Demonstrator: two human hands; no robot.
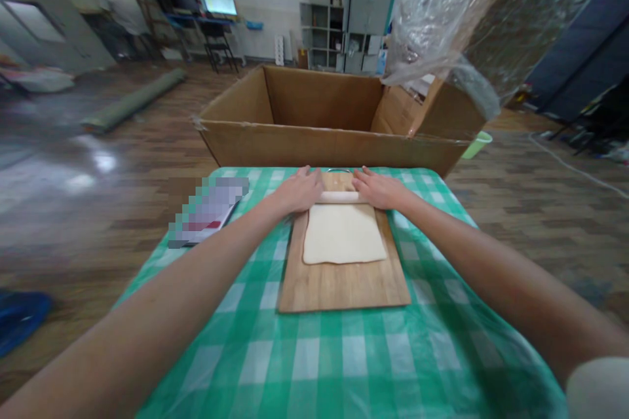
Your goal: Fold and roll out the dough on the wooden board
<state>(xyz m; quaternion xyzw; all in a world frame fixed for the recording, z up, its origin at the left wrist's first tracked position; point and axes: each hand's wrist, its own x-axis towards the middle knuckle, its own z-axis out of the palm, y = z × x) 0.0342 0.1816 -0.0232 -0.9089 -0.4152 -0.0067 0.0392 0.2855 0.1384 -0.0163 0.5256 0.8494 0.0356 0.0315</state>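
A pale rolling pin (340, 197) lies crosswise at the far edge of a flat, roughly rectangular sheet of dough (344, 234). My left hand (301, 190) covers the pin's left end, with the fingers bent over it. On the right end, my right hand (377, 188) rests in the same way. Only the middle of the pin shows between the two hands. Under the dough is a wooden cutting board (344, 288), which has a metal handle at its far end.
The table wears a green and white checked cloth (324, 366). Left of the board lies a partly pixelated flat item (211, 213). A large open cardboard box (314, 144) stands just beyond the table, with plastic wrap (427, 19) at its right. A person (120, 6) stands far back left.
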